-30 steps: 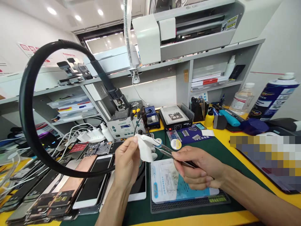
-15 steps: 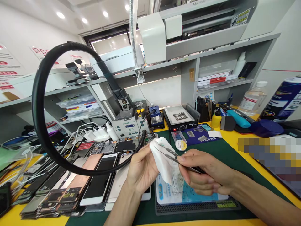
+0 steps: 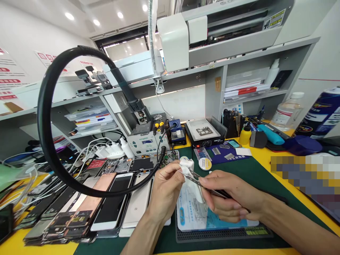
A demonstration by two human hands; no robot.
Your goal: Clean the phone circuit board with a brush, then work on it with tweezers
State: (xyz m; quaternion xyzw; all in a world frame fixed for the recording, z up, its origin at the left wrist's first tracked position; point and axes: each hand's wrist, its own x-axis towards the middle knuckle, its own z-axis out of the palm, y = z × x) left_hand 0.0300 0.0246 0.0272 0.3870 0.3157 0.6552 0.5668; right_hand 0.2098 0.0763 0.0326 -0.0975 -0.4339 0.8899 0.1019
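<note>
My left hand (image 3: 167, 187) is closed on a crumpled white wipe (image 3: 195, 189), with thumb and fingers pinched near its top. Metal tweezers (image 3: 196, 179) with a row of holes sit in my right hand (image 3: 231, 194), fingers wrapped round the dark handle. The tweezers' tips reach into the fold of the wipe beside my left thumb; the very ends are partly hidden. Below both hands lies a blue and white work pad (image 3: 212, 216), which they do not appear to touch.
Several phones (image 3: 114, 202) lie stacked at the left, under a looping black hose (image 3: 42, 124). A heating plate (image 3: 204, 131) carrying a circuit board stands at the back. A round tin (image 3: 205, 163) is just beyond my hands. Bottles (image 3: 288, 111) line the right side.
My left hand has folded the wipe over at its top and now pinches it by the tweezers' tips. The wipe looks more bunched. My right hand stays almost where it was.
</note>
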